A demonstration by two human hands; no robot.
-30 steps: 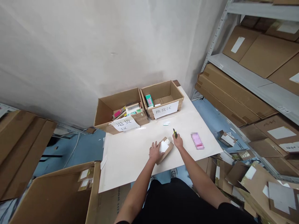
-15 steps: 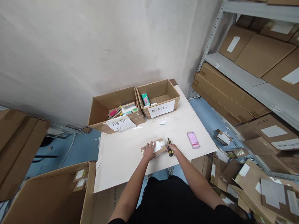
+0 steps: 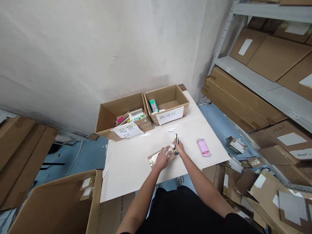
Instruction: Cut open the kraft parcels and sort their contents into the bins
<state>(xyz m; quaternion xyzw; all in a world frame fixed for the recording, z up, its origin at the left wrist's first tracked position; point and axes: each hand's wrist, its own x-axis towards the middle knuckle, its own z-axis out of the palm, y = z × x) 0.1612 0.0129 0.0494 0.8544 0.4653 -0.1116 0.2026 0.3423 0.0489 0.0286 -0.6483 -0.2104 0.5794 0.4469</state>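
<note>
A small cardboard box (image 3: pixel 152 160) with a white label and clear tape lies at the near part of the white-topped table (image 3: pixel 131 178). My left hand (image 3: pixel 162 158) rests across its top with the fingers spread toward the right end, covering much of the label. In my right hand (image 3: pixel 179 148) is a yellow-and-black box cutter (image 3: pixel 176 143), held upright beside that same end, with the fingers closed around it. Whether its blade is out is too small to see. To the right, a pink blurred-out item (image 3: pixel 203 148) lies on the table.
Two open cartons with handwritten paper signs, a left carton (image 3: pixel 104 118) and a right carton (image 3: pixel 181 94), stand along the wall holding small packages. A large open box (image 3: pixel 60 195) is at lower left. Shelves (image 3: pixel 258 84) of cartons and piled boxes (image 3: pixel 243 185) fill the right side.
My left hand has slid right along the small box toward its end. My right hand has raised the box cutter a little and turned it more upright.
</note>
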